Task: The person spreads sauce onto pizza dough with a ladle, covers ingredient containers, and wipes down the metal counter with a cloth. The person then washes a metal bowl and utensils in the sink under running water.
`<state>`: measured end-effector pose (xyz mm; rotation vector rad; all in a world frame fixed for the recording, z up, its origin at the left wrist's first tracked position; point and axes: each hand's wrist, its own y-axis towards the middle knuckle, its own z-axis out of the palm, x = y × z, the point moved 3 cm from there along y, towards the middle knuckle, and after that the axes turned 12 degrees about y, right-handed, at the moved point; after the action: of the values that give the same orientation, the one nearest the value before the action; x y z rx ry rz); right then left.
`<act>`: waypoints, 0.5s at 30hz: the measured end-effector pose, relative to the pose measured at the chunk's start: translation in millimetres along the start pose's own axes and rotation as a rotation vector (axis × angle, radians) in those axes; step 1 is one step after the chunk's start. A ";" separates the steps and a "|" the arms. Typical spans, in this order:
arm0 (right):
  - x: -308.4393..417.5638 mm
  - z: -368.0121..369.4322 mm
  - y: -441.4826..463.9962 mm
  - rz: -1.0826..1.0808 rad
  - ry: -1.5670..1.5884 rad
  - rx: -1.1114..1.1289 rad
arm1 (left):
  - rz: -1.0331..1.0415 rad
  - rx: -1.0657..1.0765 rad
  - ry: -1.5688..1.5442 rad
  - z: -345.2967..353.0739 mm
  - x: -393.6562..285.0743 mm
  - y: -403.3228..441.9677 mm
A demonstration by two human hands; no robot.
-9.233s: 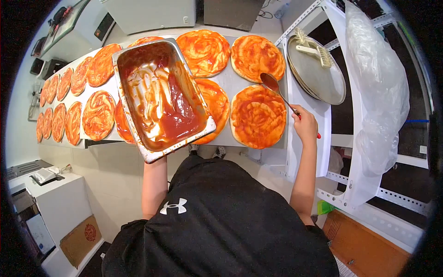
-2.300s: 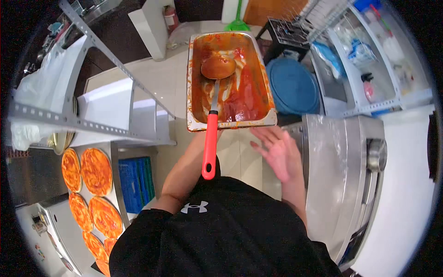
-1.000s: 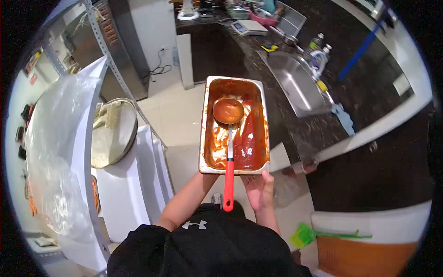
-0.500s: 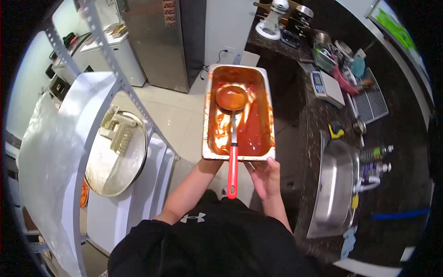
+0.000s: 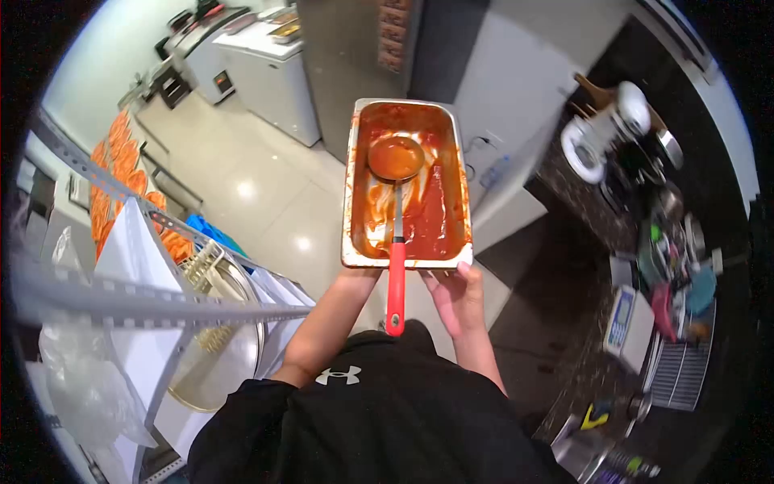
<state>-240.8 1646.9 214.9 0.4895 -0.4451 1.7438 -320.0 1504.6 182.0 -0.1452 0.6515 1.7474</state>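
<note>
A metal pan (image 5: 466, 234), smeared inside with red sauce, is held up in front of me. Inside it lies a ladle (image 5: 396, 158), its bowl in the sauce and its red handle (image 5: 396, 286) hanging over the near edge. My left hand (image 5: 361, 278) is under the pan's near left side, its fingers hidden beneath it. At the near right corner, my right hand (image 5: 456, 298) grips the pan from below, thumb up against the rim.
Sauced dough rounds (image 5: 123, 157) lie on a table at far left. A metal shelf frame (image 5: 161, 310) with round trays (image 5: 218, 371) stands at near left. On the right, a dark counter (image 5: 576, 206) holds a mixer (image 5: 605, 133) and a scale (image 5: 629, 327). A white freezer (image 5: 270, 85) stands beyond.
The view has swung left from the counter, bringing the freezer and dough rounds into sight. The ladle now rests in the pan, and my right hand has moved from its handle to the pan.
</note>
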 end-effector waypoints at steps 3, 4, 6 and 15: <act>18.3 16.2 99.9 0.060 0.005 0.036 | -0.040 0.040 -0.122 -15.8 -2.2 92.9; 12.6 27.1 135.5 0.086 0.001 0.061 | -0.006 0.033 -0.110 -28.5 -12.5 125.6; -2.1 46.2 207.1 0.151 -0.017 0.112 | 0.130 0.096 -0.102 -57.1 -34.9 187.1; -106.5 118.3 482.5 0.511 -0.095 0.282 | 0.393 -0.265 0.077 -193.5 -147.2 375.2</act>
<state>-679.6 1391.9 238.2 0.7049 -0.4154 2.3005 -671.9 1230.7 213.4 -0.2833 0.5245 2.2147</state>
